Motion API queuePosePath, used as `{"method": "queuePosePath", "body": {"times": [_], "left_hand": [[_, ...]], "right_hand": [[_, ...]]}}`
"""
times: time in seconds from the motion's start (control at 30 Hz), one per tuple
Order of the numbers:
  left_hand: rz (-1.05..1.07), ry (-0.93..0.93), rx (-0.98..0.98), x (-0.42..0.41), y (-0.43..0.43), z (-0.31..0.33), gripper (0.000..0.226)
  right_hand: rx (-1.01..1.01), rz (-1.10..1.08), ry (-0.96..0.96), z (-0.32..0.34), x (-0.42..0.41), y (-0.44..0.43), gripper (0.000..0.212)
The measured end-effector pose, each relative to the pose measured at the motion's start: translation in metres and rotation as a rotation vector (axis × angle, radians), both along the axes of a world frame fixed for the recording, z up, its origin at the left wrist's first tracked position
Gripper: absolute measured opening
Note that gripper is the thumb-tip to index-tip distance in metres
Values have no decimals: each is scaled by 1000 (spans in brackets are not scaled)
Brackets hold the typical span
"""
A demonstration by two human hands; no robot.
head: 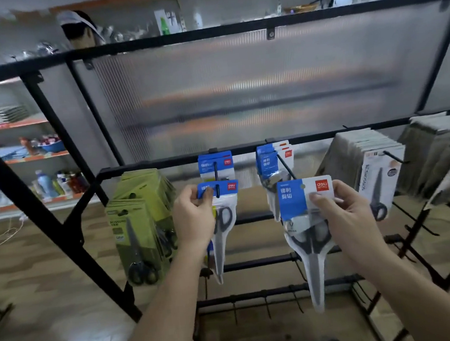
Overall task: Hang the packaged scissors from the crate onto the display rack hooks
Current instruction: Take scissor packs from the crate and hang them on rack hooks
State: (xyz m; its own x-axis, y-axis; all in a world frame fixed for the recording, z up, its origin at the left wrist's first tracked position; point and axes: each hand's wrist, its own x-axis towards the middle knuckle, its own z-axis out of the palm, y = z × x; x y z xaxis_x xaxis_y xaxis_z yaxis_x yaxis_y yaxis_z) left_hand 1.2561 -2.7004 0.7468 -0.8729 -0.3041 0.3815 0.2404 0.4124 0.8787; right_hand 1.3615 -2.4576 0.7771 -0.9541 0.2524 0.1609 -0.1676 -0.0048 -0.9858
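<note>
**One pack on the hook, one waiting its turn**

Your left hand (pixel 194 217) pinched the blue header of the left pack (pixel 218 191) between thumb and fingers, just left of centre in the frame. The black rod of the left hook (pixel 215 174) showed through the header's slot, so the pack appeared to be threaded on. You held it by the card, probably to keep the slot square to the rod while the pack slid back toward the hung pack (pixel 216 165) behind it.

Your right hand (pixel 343 214) gripped the right pack (pixel 306 212) at the header's right edge, thumb across the front. This pack hung blade down, just right of centre. It was in front of and below the right hook (pixel 285 166), not on it. Gripping the edge left the hang hole uncovered, which I judge suited the next threading.

More blue packs (pixel 268 162) hung on that right hook, under the display rack (pixel 244 149) rail. Green packs (pixel 140 219) hung at lower left and grey packs (pixel 375 172) at the right. The crate was out of view.
</note>
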Motion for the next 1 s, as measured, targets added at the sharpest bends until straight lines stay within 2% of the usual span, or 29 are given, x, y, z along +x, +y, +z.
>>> {"method": "queuePosePath", "body": {"times": [0.3,0.47,0.57,0.67,0.9,1.0], "left_hand": [[69,-165,-253,-47,9,21,31],[15,-284,-269,-53,14,35,13],[-71,-373,-191,-39,21,25,20],[-118,-440,-211,-20,24,11,7],[-132,-522,-387,6,25,0,27],[-151,-523,-389,19,25,-4,37]], "right_hand": [[16,36,20,-5,-15,13,19],[54,11,31,-9,-25,17,18],[79,23,49,-12,-33,16,18],[98,2,55,-14,-42,14,19],[77,-34,-66,-21,-74,14,21],[57,-33,-136,-24,-94,15,25]]}}
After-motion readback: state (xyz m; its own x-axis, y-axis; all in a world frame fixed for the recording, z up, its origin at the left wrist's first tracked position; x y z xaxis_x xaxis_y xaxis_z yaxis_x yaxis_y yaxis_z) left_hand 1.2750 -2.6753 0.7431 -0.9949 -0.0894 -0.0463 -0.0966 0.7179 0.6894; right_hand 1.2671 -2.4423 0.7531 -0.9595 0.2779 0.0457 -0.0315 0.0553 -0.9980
